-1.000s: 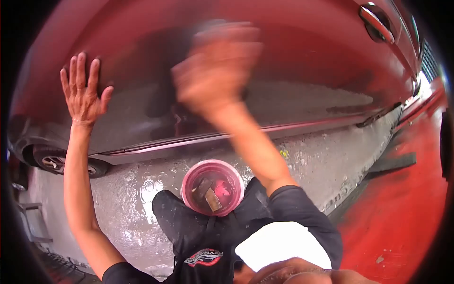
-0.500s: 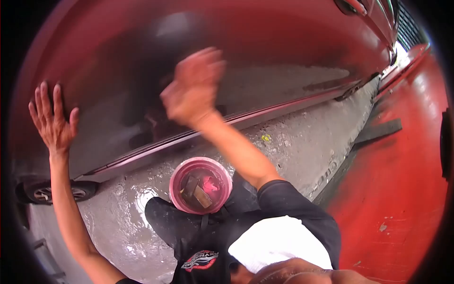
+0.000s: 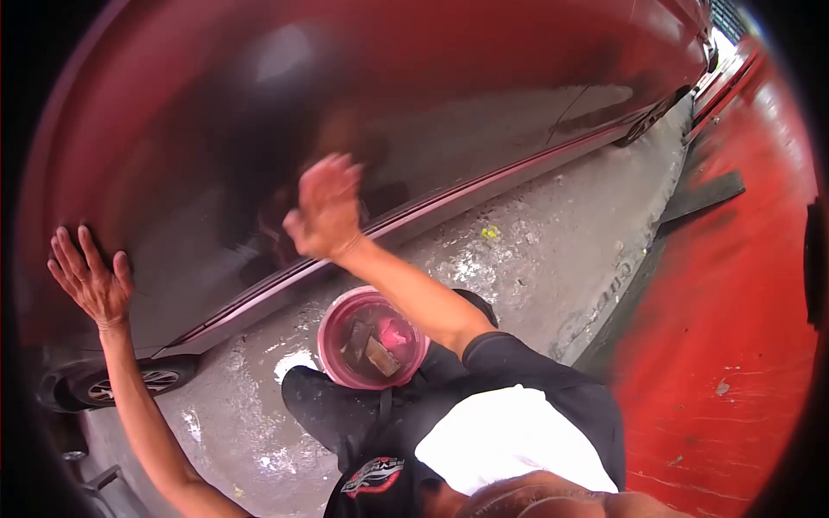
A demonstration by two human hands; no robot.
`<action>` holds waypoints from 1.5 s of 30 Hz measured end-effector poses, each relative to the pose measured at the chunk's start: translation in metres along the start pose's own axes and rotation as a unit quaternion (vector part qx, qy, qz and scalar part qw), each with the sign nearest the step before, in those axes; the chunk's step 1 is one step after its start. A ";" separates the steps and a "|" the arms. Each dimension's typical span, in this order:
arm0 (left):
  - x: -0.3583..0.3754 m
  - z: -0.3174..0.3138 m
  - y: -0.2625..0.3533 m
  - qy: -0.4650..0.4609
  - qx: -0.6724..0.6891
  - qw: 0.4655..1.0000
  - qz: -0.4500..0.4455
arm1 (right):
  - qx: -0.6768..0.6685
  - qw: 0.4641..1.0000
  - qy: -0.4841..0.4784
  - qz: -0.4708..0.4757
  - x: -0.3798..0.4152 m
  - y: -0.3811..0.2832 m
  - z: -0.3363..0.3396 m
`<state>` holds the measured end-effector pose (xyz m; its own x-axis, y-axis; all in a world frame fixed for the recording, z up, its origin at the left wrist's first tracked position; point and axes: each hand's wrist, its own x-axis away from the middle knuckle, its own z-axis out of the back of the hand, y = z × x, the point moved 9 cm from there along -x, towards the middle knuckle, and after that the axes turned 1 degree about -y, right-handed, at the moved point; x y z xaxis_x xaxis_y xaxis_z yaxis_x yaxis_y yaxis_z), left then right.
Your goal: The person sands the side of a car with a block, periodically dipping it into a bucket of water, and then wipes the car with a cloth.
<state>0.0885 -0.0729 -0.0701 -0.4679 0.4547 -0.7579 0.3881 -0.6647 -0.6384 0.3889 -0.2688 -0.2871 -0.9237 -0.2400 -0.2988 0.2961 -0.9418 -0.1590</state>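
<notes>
The dark red side of a car (image 3: 484, 82) fills the upper view, glossy and reflecting the ground and my arm. My left hand (image 3: 97, 289) lies spread against the panel at the left, fingers apart and nothing in it. Low on the panel, above the sill trim, my right hand (image 3: 326, 207) is somewhat blurred, with fingers stretched out and no object showing in it. Below it, between my knees, is a pink bucket (image 3: 326, 332) of cloudy water. Inside the bucket are brown and grey blocks (image 3: 382, 356) and a bright pink piece (image 3: 397, 333).
Wet concrete floor (image 3: 553, 220) runs beneath the car, with a small yellow scrap (image 3: 490, 233) on it. A car wheel (image 3: 142, 382) is at lower left. To the right lie a red painted surface (image 3: 717, 345) and a dark flat strip (image 3: 704, 200).
My right hand has moved down the panel and slightly left, towards the sill. My left hand stays spread on the car, appearing lower as the view shifts.
</notes>
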 end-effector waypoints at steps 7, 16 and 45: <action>-0.006 0.006 0.006 0.008 -0.004 1.000 -0.001 | -0.546 0.747 0.372 -0.068 -0.141 0.316 0.023; -0.002 0.004 0.004 -0.009 -0.002 1.000 -0.007 | -0.256 0.844 0.399 0.252 -0.025 0.130 0.074; 0.002 0.006 0.016 -0.044 -0.039 0.998 -0.036 | -0.109 0.785 0.488 0.365 -0.016 0.076 0.263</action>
<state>0.0891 -0.0861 -0.0815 -0.5631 0.4439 -0.6970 0.4100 -0.5822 -0.7021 0.3625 -0.3985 -0.0474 0.1071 -0.3024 -0.9472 0.7928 -0.5489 0.2649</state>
